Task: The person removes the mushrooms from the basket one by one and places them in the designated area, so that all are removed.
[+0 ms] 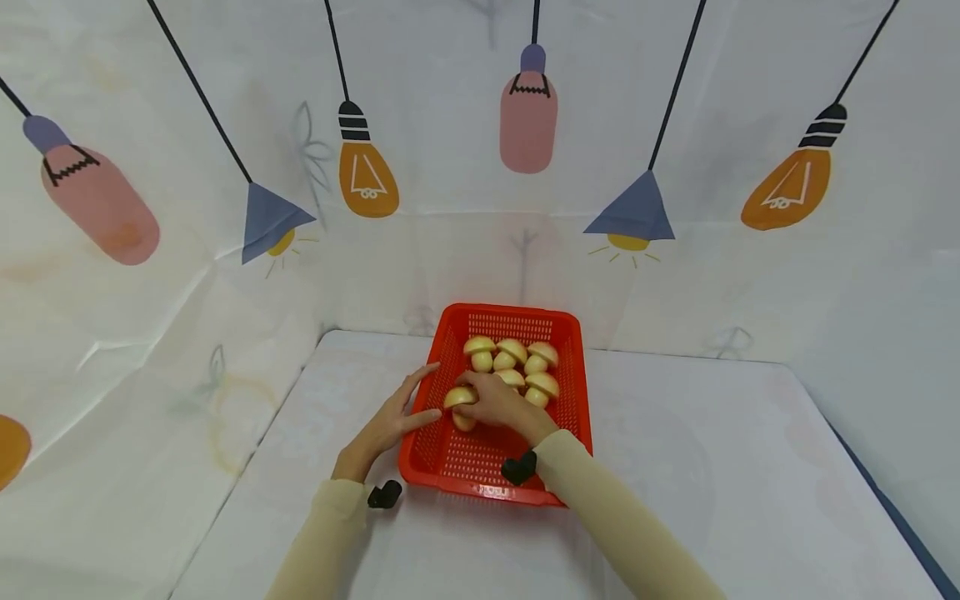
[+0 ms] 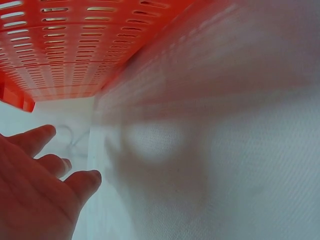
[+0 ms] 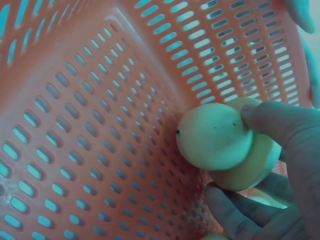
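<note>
1. The right hand (image 1: 501, 406) was inside a red, rectangular plastic basket with slotted walls (image 1: 480, 490), its back turned up and its fingers pointing leftward.
2. Its thumb and fingers were curled round a cream-yellow, mushroom-shaped piece with a domed cap and rounded stem (image 1: 459, 397), gripping it; the right wrist view showed the thumb on one side and fingers on the other.
3. That mushroom-shaped piece was at the tips of the right fingers, in the left half of the basket, cap uppermost in the head view.
4. Five more matching mushroom-shaped pieces (image 1: 542, 384) were visible inside the basket, beyond the right fingers and off to their right, grouped close together with their caps up.
5. The left hand (image 1: 386, 425) was at the basket's left side, its fingers straight and spread, holding nothing. The index finger and thumb pointed towards the rim; whether they touched it could not be told.
6. The left wrist view showed three of the left fingers extended alongside the outside of the slotted wall.
7. Both forearms, in cream sleeves (image 1: 622, 517), angled inward from below, the right one crossing near the basket's front right corner.
8. A white surface (image 1: 697, 467) lay beneath the basket and the left fingers.
</note>
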Demonstrator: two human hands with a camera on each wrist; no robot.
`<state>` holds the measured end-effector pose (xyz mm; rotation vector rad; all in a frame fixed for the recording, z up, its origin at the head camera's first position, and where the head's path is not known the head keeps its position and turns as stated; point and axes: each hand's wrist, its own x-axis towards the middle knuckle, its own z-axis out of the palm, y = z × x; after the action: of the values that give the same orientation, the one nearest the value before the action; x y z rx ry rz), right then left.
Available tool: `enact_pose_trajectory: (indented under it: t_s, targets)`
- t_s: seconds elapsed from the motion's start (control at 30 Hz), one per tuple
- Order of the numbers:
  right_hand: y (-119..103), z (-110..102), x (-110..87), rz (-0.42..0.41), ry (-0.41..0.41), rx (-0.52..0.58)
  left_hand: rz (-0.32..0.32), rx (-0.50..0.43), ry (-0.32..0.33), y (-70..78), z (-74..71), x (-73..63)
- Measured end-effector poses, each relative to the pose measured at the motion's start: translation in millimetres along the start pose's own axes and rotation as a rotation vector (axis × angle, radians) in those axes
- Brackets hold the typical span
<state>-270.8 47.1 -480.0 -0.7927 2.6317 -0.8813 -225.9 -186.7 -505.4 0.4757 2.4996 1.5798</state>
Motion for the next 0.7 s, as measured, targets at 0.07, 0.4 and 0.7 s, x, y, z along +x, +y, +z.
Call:
enact_pose_trajectory:
  t_s: [0.07,0.4,0.7]
  targets:
    - [-0.4,-0.2,-0.2,0.005,-0.006,-0.002,-0.007,-0.013,-0.006,-1.2,0.6,-0.4]
    - [-3.2,-5.1,-3.8,0.001,0.005,-0.024,-0.012,-0.091,-0.067,-2.0,-0.5,1.5]
    - [-6.7,-13.7,-11.1,-0.004,0.028,0.006,-0.008,0.017,-0.047,1.8,-6.2,-0.9]
